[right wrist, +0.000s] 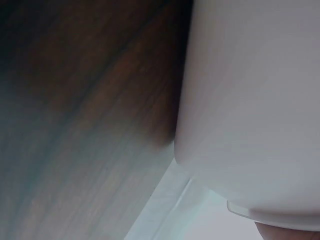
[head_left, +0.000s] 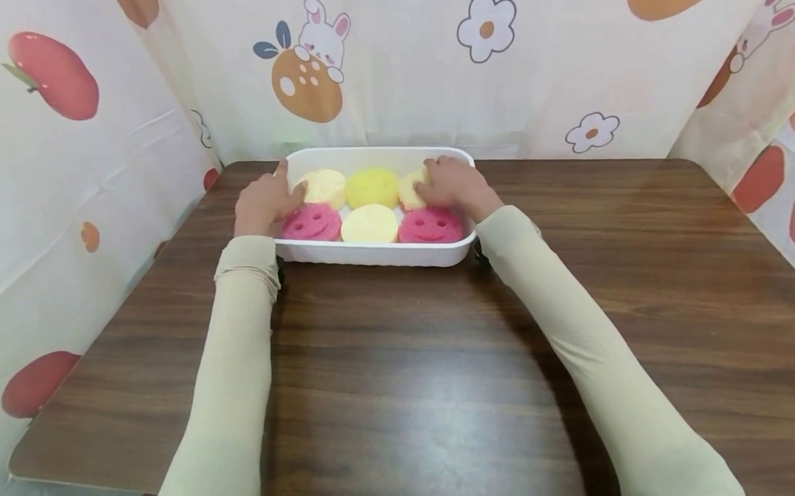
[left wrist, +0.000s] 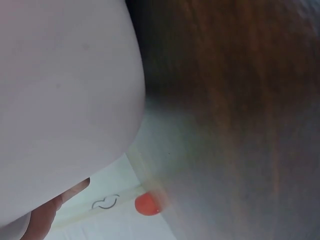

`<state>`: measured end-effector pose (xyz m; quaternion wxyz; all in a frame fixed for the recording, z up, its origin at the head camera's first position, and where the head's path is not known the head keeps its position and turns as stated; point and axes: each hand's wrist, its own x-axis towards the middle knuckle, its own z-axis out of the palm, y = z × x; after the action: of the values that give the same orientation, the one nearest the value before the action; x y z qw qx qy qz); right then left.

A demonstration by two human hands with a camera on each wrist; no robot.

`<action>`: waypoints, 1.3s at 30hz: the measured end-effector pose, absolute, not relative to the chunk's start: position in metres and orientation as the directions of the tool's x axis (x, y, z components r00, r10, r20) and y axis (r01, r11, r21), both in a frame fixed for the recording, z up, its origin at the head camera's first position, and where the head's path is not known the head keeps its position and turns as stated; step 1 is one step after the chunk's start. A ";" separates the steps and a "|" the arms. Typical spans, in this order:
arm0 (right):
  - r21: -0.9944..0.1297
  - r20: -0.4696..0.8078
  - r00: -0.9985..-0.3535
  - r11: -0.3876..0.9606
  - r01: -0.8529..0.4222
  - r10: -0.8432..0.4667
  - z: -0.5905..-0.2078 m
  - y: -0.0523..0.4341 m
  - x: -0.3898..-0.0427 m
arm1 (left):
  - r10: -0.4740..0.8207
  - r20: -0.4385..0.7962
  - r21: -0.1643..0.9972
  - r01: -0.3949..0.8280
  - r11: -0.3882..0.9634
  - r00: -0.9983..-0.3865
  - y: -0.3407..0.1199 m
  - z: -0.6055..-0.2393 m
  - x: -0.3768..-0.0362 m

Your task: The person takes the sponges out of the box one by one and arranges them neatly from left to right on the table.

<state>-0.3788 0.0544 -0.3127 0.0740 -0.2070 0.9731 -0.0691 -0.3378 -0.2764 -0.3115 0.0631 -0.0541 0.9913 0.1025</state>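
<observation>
Both wrist views are pretty much useless, just blurry table (head_left: 403,366) wood and the white tub (head_left: 371,253) wall filling the frame. The tub sits upper middle of the head view with six round sponges inside. Left hand (head_left: 262,202) rests over the tub's left rim, fingers loosely straight, touching a pale sponge (head_left: 324,186). Right hand (head_left: 451,185) has its fingers curled round the back-right sponge (head_left: 410,190), mostly hiding it.
</observation>
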 end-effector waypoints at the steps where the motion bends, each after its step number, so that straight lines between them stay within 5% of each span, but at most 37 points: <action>1: -0.165 -0.110 -0.904 0.905 -0.393 -0.413 -0.313 0.056 -0.378 | -0.091 -0.131 0.195 -0.116 0.974 -0.987 -0.275 -0.312 -0.338; 18: -0.148 -0.013 -0.901 0.892 -0.427 -0.433 -0.305 0.062 -0.382 | -0.059 -0.068 0.141 -0.068 0.988 -0.996 -0.276 -0.301 -0.346; 39: -0.320 0.007 -0.913 0.864 -0.390 -0.409 -0.312 0.063 -0.376 | -0.090 -0.119 0.151 -0.108 0.983 -0.989 -0.277 -0.314 -0.337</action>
<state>-0.3761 0.0635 -0.3121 0.0304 -0.2069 0.9648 -0.1593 -0.3374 -0.2767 -0.3139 0.0557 -0.0499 0.9941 0.0787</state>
